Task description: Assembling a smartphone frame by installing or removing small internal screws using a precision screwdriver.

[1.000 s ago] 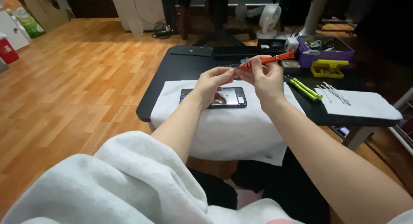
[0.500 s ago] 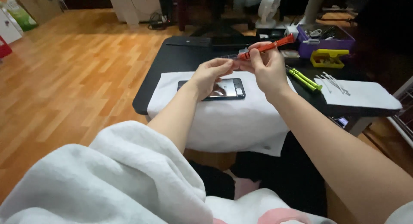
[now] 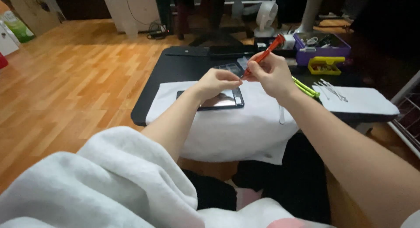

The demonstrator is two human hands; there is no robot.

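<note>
While both bare arms reach forward over a low black table (image 3: 157, 75), the hands meet above a white cloth (image 3: 232, 131) spread across its near edge. Farthest left, wooden flooring (image 3: 65, 79) runs back to a green package (image 3: 17, 26) leaning by the wall. Along the bottom left, a white fleece blanket (image 3: 105, 180) covers the person's lap.

On the cloth lies a dark smartphone (image 3: 221, 100), flat, its glossy face catching light. The left hand (image 3: 214, 82) hovers just above the phone, fingers curled in and the thumb and forefinger pinched together at the tip of the tool; whether they hold some tiny part there is too small to tell. Just right of it, the right hand (image 3: 271, 72) is closed around an orange screwdriver (image 3: 264, 55), gripping its lower shaft, with the handle tilted up and away to the right and the point aimed down toward the left fingertips. The screwdriver is held in the air above the phone's far edge, touching neither the phone nor the cloth.

Behind the hands sits a clear compartment tray (image 3: 229, 68). Further right lie green tools (image 3: 305, 87), a yellow case (image 3: 324, 65), a purple box (image 3: 323, 47) of oddments, and metal tweezers (image 3: 332, 89) on a white sheet (image 3: 356, 101).
</note>
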